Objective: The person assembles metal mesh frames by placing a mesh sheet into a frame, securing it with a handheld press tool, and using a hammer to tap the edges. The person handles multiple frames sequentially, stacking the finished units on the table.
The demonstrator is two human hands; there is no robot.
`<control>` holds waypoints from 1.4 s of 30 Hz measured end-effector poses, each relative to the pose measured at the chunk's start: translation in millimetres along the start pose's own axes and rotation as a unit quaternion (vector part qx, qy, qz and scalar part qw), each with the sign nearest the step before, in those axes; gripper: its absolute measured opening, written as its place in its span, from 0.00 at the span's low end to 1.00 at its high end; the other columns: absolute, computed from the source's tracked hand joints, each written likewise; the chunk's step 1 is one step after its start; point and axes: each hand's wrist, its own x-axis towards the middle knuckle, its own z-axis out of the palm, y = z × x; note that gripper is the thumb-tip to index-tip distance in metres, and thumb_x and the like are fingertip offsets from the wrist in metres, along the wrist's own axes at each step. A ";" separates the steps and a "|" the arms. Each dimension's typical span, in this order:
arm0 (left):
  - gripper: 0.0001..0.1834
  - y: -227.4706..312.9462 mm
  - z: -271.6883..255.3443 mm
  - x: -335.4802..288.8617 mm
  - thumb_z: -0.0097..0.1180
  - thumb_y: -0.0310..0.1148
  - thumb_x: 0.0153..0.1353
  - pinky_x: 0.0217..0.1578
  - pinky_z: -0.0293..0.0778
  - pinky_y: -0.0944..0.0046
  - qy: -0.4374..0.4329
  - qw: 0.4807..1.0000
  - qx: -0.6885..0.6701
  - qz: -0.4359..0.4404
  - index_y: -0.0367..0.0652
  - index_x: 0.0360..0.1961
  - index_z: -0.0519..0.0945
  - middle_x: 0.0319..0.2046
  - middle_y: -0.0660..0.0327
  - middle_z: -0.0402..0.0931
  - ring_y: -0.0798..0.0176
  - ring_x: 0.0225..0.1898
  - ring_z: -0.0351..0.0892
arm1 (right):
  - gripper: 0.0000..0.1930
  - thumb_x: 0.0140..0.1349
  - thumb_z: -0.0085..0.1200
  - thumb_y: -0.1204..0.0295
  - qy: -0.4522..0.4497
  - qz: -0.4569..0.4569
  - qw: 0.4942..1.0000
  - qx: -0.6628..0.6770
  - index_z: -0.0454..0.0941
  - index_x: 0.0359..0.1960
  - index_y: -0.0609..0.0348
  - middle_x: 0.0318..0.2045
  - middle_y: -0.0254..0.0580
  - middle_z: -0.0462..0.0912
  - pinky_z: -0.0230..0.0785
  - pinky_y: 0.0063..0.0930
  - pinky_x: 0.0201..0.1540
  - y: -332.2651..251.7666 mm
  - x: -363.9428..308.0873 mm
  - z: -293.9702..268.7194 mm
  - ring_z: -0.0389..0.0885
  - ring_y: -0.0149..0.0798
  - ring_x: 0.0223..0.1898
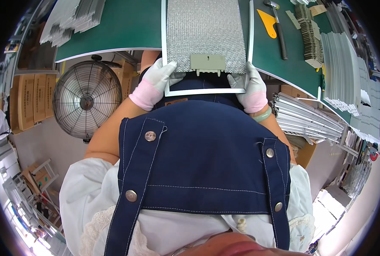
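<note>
A silver metal frame [207, 91] lies partly on the table, with its near end jutting over the edge toward my body. Inside it is a sheet of silvery mesh [205, 34], whose near edge stops short of the near rail and leaves a gap. A grey-green plastic piece [208, 62] with small prongs sits on the mesh's near edge. My left hand [158, 81], in a white glove with a pink cuff, grips the frame's near left corner. At the near right corner, my gloved right hand [254, 85] is closed round the side rail. Some fingertips show inside the gap.
On the green table [117, 32], a hammer [281, 40] and a yellow scraper [266, 23] lie right of the frame. Beyond them stand stacked grey-green pieces [310, 40] and metal strips [341, 64]. More strips [77, 19] lie left. A fan [86, 102] stands below, near cardboard boxes [26, 102].
</note>
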 end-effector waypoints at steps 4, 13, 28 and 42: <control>0.20 -8.7 2.1 2.2 0.43 0.34 0.72 0.64 0.64 0.51 0.027 0.999 -0.022 0.013 0.36 0.61 0.63 0.58 0.54 0.70 0.58 0.58 0.73 | 0.11 0.69 0.51 0.66 0.023 -0.048 0.995 -0.082 0.70 0.47 0.55 0.40 0.36 0.74 0.76 0.41 0.46 2.1 -3.6 -2.1 0.78 0.40 0.36; 0.22 -3.7 -3.1 -2.5 0.45 0.36 0.72 0.61 0.68 0.52 0.008 1.000 0.025 -0.007 0.35 0.61 0.63 0.58 0.53 0.70 0.58 0.55 0.74 | 0.11 0.69 0.51 0.67 -0.016 -0.041 0.990 -0.135 0.70 0.48 0.57 0.36 0.36 0.76 0.77 0.36 0.43 -1.3 -4.1 -9.5 0.79 0.35 0.32; 0.20 -4.2 5.9 -5.1 0.42 0.32 0.72 0.63 0.67 0.51 0.045 0.999 0.016 0.016 0.32 0.60 0.62 0.57 0.51 0.70 0.58 0.59 0.72 | 0.13 0.66 0.57 0.61 0.029 0.040 0.955 -0.292 0.73 0.43 0.57 0.34 0.40 0.78 0.76 0.30 0.39 -19.7 -9.9 -5.6 0.80 0.35 0.31; 0.22 -7.0 1.9 -4.7 0.42 0.34 0.71 0.62 0.68 0.52 0.064 0.995 0.068 0.043 0.29 0.60 0.63 0.56 0.51 0.71 0.59 0.57 0.73 | 0.13 0.67 0.57 0.63 -0.038 0.084 0.912 -0.401 0.76 0.39 0.63 0.28 0.36 0.79 0.72 0.21 0.34 -35.0 -9.1 -23.4 0.79 0.28 0.28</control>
